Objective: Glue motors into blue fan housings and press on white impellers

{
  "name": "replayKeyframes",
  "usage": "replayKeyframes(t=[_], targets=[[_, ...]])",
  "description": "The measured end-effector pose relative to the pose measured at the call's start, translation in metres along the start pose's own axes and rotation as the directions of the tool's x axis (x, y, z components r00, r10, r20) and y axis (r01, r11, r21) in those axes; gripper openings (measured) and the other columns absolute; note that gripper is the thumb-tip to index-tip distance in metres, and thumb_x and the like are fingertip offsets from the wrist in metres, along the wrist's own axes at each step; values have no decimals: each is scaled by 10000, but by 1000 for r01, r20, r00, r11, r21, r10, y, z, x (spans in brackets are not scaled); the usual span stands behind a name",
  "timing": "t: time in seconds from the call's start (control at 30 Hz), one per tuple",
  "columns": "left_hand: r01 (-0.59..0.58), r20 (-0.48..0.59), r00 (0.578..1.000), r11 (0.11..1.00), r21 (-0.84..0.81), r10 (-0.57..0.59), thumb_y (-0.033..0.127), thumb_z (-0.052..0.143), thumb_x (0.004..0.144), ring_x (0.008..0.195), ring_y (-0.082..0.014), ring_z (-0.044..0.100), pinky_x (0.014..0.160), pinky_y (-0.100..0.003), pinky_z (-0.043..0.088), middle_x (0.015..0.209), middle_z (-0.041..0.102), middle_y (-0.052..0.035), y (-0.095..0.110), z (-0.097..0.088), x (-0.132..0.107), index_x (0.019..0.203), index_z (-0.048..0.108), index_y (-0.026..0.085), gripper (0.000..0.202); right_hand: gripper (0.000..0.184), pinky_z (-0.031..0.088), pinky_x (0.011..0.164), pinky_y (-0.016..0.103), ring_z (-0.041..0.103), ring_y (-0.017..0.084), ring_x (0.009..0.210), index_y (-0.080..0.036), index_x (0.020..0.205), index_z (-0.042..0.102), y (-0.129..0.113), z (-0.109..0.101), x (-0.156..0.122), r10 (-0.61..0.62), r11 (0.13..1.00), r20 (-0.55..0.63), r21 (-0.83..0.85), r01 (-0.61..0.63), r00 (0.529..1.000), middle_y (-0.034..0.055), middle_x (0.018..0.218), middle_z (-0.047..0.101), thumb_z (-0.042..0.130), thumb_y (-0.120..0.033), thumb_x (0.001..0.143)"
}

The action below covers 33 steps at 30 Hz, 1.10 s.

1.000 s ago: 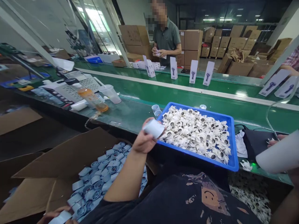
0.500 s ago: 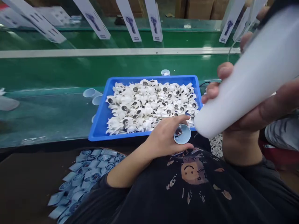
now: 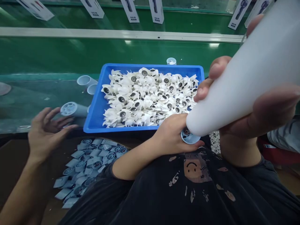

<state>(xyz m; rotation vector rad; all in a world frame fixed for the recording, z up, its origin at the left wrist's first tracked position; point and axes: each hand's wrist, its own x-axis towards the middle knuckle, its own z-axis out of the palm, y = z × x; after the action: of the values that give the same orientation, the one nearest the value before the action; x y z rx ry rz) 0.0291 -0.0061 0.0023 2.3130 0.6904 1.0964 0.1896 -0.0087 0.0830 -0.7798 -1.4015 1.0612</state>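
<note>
My left hand [image 3: 170,137] is closed round a small pale-blue cylindrical housing [image 3: 189,137], held in front of my chest with its open end facing up. My right hand [image 3: 262,114] grips a big white bottle [image 3: 246,72] that slants down from the upper right. The bottle's lower end rests on or just over the housing's mouth. Right behind both hands stands a blue tray [image 3: 95,117] piled with several white fan impellers [image 3: 145,98].
A co-worker's open hand [image 3: 47,131] reaches in from the lower left, near a pale-blue housing [image 3: 72,109] lying on the green conveyor [image 3: 47,56]. A carton of several more housings [image 3: 89,162] sits below. White product boxes [image 3: 156,11] stand along the far belt.
The bottle's end has come down onto the housing in my left hand. A co-worker's hand has come into view at the left, and a housing now lies beside the tray.
</note>
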Motion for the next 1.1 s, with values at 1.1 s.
replayKeyframes(t=[1.1], targets=[[274, 211, 931, 953, 129, -296, 480, 792, 724, 884, -260, 710, 683, -351, 551, 1054, 736, -61, -12, -29, -10, 1230, 571, 218, 610, 400, 586, 598, 298, 661, 149, 681, -263, 900, 633, 14, -17, -4, -140, 989, -311, -86, 119, 940, -13, 895, 639, 742, -616, 746]])
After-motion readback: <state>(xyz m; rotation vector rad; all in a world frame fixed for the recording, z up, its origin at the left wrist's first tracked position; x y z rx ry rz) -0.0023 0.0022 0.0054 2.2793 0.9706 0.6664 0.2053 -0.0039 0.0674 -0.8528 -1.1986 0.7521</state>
